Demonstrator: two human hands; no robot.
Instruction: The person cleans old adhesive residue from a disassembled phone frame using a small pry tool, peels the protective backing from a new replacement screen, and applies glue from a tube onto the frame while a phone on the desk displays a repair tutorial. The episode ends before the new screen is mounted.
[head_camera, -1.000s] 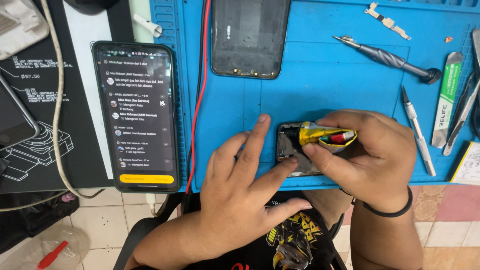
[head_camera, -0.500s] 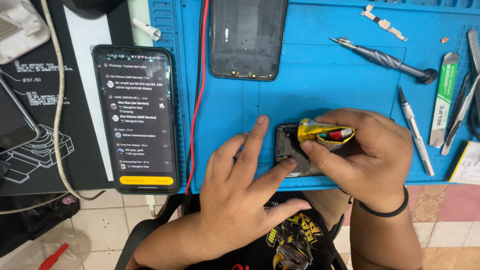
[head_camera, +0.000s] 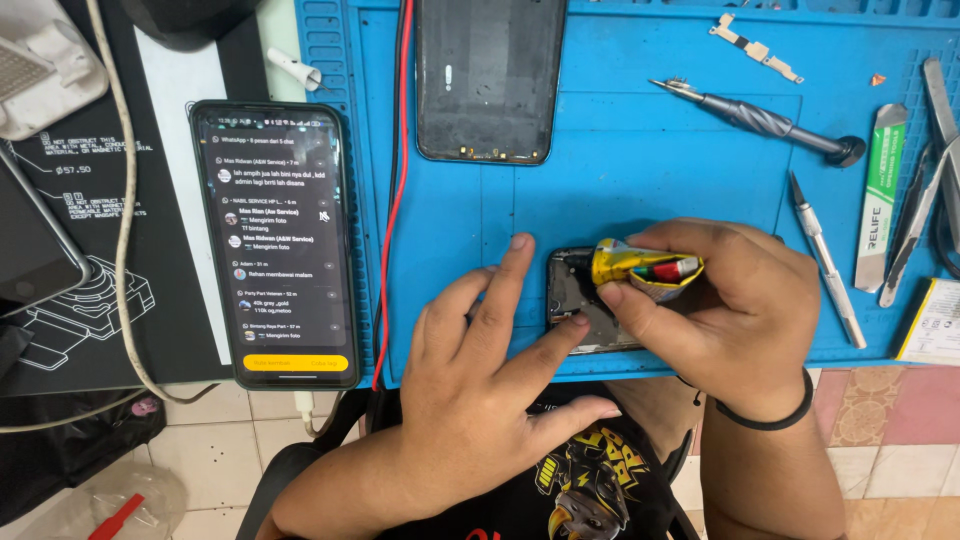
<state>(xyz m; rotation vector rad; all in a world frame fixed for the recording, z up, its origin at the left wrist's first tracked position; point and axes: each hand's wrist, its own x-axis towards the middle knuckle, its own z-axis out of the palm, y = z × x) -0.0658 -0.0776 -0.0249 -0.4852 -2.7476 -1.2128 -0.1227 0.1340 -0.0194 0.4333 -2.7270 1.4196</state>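
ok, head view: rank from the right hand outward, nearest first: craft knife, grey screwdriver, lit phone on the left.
From the right hand:
1. Craft knife, just to its right on the blue mat.
2. Grey screwdriver, above it, toward the mat's far edge.
3. Lit phone, far left, off the mat.

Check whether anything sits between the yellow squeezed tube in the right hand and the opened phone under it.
Nothing visible does. The right hand holds the yellow tube with its tip directly over the opened phone, while the left hand steadies the phone from the side, clear of the tip.
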